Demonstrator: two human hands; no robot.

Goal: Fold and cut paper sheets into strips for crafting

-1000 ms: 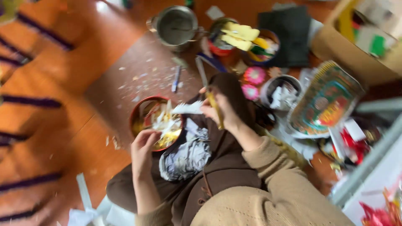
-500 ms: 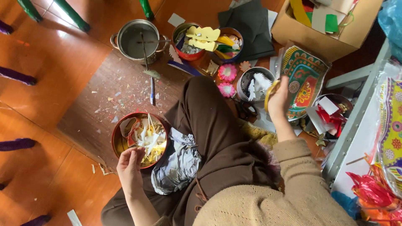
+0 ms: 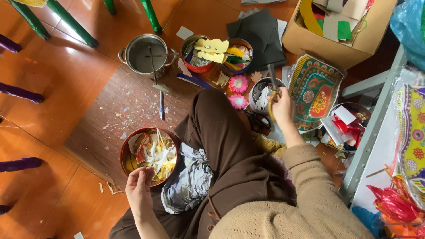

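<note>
While the left hand (image 3: 139, 191) rests loose-fingered, holding nothing, on the rim of the round red tin of paper scraps (image 3: 149, 156), the right hand (image 3: 280, 102) grips yellow-handled scissors (image 3: 273, 88) over the small grey bowl (image 3: 262, 94), cutting apparently unfinished.

We sit on the polished orange tile floor (image 3: 66, 79) of a home turned craft workshop: round tins of paper scraps (image 3: 150, 157), bowls of cut coloured shapes (image 3: 221, 51), paper flowers (image 3: 238, 83), an ornate printed sheet (image 3: 315, 90), a cardboard box of offcuts (image 3: 341, 26) and painted chair legs (image 3: 53, 20) around us show a handmade paper-decoration trade
</note>
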